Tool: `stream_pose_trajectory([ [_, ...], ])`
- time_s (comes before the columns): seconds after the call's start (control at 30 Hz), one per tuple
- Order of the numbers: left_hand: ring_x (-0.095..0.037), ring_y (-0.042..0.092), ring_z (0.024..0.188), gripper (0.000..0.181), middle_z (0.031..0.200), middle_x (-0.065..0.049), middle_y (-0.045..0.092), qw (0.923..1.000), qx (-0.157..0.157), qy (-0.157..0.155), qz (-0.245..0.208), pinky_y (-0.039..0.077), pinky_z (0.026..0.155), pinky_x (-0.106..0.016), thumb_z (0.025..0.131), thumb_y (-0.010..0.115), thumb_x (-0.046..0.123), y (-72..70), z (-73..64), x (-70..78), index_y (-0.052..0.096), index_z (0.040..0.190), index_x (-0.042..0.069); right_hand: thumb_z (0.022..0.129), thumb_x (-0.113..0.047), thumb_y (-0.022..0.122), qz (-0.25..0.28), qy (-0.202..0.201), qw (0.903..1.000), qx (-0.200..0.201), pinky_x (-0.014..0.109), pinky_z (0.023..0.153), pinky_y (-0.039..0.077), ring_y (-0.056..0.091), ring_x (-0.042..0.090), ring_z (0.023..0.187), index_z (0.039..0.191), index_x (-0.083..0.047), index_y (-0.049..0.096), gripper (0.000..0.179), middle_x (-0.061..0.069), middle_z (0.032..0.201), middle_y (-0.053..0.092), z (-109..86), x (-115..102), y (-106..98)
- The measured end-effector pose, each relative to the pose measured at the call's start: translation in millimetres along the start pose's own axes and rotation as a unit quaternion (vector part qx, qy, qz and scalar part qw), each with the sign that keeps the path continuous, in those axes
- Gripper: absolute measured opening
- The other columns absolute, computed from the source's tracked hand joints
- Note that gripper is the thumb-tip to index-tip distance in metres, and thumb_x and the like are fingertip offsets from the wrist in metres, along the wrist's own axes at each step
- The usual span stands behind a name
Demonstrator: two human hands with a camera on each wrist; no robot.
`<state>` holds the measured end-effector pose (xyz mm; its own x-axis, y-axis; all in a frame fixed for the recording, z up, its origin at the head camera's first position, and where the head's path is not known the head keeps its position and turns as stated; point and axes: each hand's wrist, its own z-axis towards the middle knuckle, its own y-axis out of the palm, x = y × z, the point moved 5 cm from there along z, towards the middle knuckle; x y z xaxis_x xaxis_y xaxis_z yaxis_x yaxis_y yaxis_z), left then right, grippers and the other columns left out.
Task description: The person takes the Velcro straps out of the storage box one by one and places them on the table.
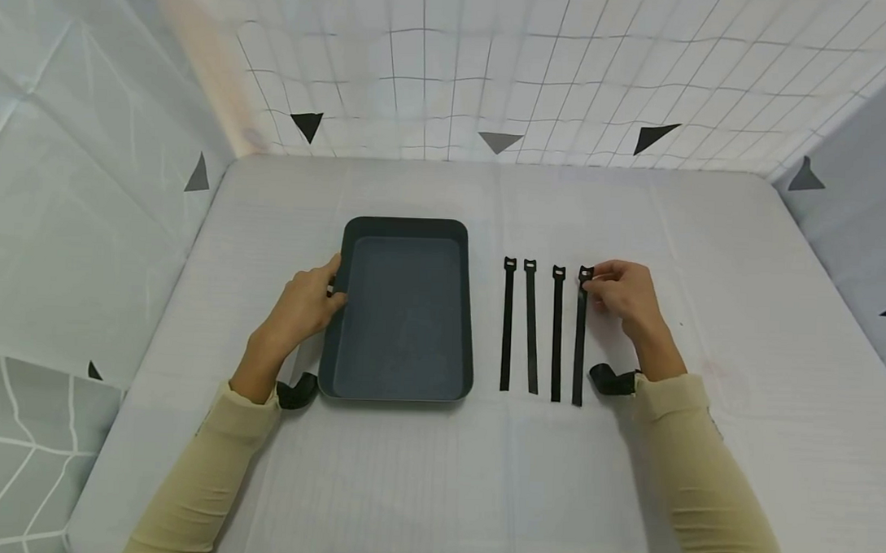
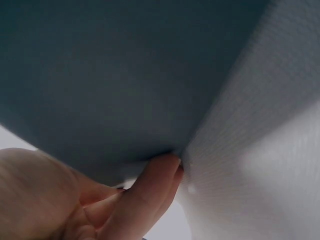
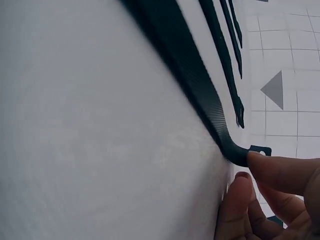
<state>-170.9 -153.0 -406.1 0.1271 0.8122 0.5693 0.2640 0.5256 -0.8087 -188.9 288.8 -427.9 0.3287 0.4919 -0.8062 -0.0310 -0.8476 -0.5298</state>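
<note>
A dark grey rectangular tray (image 1: 405,324) lies on the white table. My left hand (image 1: 303,300) grips its left side, thumb over the rim and fingers along the outer wall; the left wrist view shows fingertips (image 2: 162,167) low against that wall. To the right of the tray, several black hook-and-loop cable ties lie side by side with their slotted heads at the far end. My right hand (image 1: 625,295) pinches the rightmost cable tie (image 1: 580,338) just below its head. In the right wrist view, that end of the tie (image 3: 232,150) bends up off the table.
Beside it lie the other cable ties, the nearest a cable tie (image 1: 556,337), then another (image 1: 531,328) and the leftmost (image 1: 507,327). A white gridded sheet (image 1: 450,73) rises behind the table (image 1: 436,480). Black wrist cameras sit under both forearms.
</note>
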Motion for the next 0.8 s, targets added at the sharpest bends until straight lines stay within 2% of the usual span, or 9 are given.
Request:
stream_pose_trajectory([
  [0.3,-0.045,0.059,0.112,0.067,0.131,-0.033,0.054,1.0,0.003,0.006,0.0,0.051,0.084,-0.051,0.098,0.058,0.004,-0.9,-0.1,0.5,0.023,0.155,-0.002,0.093,-0.006,0.063,-0.027,-0.004,0.9996,0.006,0.024,0.058,0.051,0.056,0.011,0.065,0.121,0.007,0.058,0.031,0.014,0.099,0.059,4.2,0.7,0.4],
  [0.57,-0.045,0.059,0.112,0.068,0.134,-0.033,0.052,1.0,-0.002,-0.001,-0.002,0.051,0.083,-0.051,0.099,0.058,0.004,-1.2,-1.1,1.5,0.02,0.155,-0.002,0.092,-0.006,0.065,-0.039,-0.008,0.9991,0.012,0.027,0.054,0.047,0.055,0.012,0.057,0.12,0.007,0.058,0.032,0.013,0.093,0.057,4.9,0.3,-0.2],
  [0.8,-0.046,0.058,0.113,0.068,0.135,-0.035,0.05,0.9999,-0.009,-0.003,0.004,0.05,0.084,-0.051,0.099,0.057,0.004,0.3,0.2,0.2,0.019,0.155,-0.004,0.093,-0.007,0.065,-0.045,-0.003,0.9989,0.016,0.026,0.054,0.048,0.057,0.012,0.058,0.12,0.007,0.059,0.032,0.012,0.093,0.058,4.7,2.1,-0.6],
])
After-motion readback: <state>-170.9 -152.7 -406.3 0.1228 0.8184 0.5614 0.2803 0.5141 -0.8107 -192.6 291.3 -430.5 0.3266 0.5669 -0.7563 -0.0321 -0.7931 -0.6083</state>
